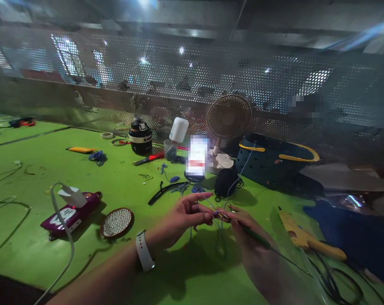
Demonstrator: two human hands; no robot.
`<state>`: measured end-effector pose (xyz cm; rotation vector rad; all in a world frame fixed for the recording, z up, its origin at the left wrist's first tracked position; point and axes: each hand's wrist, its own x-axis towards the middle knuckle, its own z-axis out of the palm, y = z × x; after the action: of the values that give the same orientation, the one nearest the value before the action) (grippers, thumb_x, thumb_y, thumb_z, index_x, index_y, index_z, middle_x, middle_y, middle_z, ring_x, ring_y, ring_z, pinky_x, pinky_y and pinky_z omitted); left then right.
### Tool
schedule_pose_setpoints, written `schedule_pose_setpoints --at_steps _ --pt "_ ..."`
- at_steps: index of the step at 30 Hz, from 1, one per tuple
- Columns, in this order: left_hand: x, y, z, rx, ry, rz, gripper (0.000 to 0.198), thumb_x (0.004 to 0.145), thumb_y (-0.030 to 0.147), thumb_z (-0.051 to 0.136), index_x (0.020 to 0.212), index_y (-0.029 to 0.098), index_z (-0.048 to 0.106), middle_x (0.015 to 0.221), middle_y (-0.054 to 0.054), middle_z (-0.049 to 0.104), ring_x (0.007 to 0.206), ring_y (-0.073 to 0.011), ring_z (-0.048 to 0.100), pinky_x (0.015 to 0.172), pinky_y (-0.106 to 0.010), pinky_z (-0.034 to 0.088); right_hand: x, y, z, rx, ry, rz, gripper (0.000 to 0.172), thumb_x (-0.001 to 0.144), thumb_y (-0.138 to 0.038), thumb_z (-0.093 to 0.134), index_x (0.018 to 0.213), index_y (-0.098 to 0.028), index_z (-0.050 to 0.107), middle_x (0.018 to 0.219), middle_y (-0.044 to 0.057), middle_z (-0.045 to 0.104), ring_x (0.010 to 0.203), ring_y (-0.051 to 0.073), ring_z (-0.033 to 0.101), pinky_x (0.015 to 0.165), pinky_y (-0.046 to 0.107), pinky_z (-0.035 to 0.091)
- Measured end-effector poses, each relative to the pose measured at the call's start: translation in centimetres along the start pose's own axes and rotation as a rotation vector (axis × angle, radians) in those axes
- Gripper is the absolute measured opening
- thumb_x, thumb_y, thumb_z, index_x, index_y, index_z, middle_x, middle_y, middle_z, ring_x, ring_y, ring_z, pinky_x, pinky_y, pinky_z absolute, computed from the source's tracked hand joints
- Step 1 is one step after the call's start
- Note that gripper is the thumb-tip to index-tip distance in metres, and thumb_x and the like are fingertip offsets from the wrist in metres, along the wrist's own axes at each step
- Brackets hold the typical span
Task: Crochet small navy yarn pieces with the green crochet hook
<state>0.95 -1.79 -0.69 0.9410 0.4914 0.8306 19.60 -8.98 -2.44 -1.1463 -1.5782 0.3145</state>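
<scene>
My right hand [257, 250] is closed around a crochet hook [254, 235] with a green handle. Its thin metal tip points left, toward my other hand. A small piece of purplish crochet work [217, 214] is pinched in my left hand [187, 214], close to the hook's tip and partly hidden by the fingers. Pale blue yarn [246, 164] runs down from the dark basket [274, 163] toward my hands, and loose loops hang below them. Just beyond the fingers lies a dark round object [226, 183].
Ahead stand a phone [197, 156] with a lit, blurred screen, a fan [229, 116] and a black jug [140, 137]. A yellow glue gun [301, 237] with cables lies right. Leftward are a purple power strip [71, 216] and a round studded disc [117, 222] on the green table [125, 271].
</scene>
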Motion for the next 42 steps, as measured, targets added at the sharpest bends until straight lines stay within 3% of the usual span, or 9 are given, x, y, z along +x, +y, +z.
schedule_pose_setpoints --at_steps 15,31,36,42 --pt "0.0 0.1 0.2 -0.020 0.016 -0.010 0.056 0.067 0.014 0.085 0.120 0.014 0.064 0.081 -0.005 0.074 0.074 -0.0136 0.067 0.076 -0.029 0.049 0.5 -1.1 -0.1 -0.001 -0.003 -0.013 0.017 0.092 -0.024 0.059 0.102 -0.030 0.071 0.107 0.003 0.075 0.107 0.023 0.068 0.096 0.038 0.054" --pt "0.0 0.0 0.3 -0.028 0.036 0.008 0.054 0.067 0.013 0.084 0.118 0.014 0.065 0.076 -0.003 0.072 0.071 -0.0127 0.065 0.074 -0.028 0.048 0.7 -1.0 0.0 -0.023 -0.022 -0.098 0.021 0.093 -0.020 0.057 0.105 -0.031 0.070 0.105 0.002 0.076 0.108 0.023 0.067 0.100 0.046 0.051" --pt "0.1 -0.2 0.2 -0.022 0.026 0.026 0.055 0.068 0.012 0.083 0.120 0.014 0.063 0.074 -0.002 0.072 0.070 -0.0127 0.065 0.073 -0.028 0.048 0.3 -0.7 -0.1 -0.054 -0.022 -0.047 0.020 0.093 -0.022 0.058 0.107 -0.030 0.070 0.109 0.003 0.075 0.112 0.024 0.065 0.105 0.049 0.047" --pt "0.1 -0.3 0.0 -0.017 0.017 0.022 0.056 0.069 0.010 0.082 0.122 0.014 0.062 0.074 -0.001 0.071 0.069 -0.0106 0.064 0.071 -0.025 0.047 0.8 -1.4 -0.1 -0.023 -0.025 -0.079 0.018 0.093 -0.024 0.058 0.103 -0.030 0.071 0.106 0.002 0.077 0.101 0.023 0.071 0.103 0.046 0.049"
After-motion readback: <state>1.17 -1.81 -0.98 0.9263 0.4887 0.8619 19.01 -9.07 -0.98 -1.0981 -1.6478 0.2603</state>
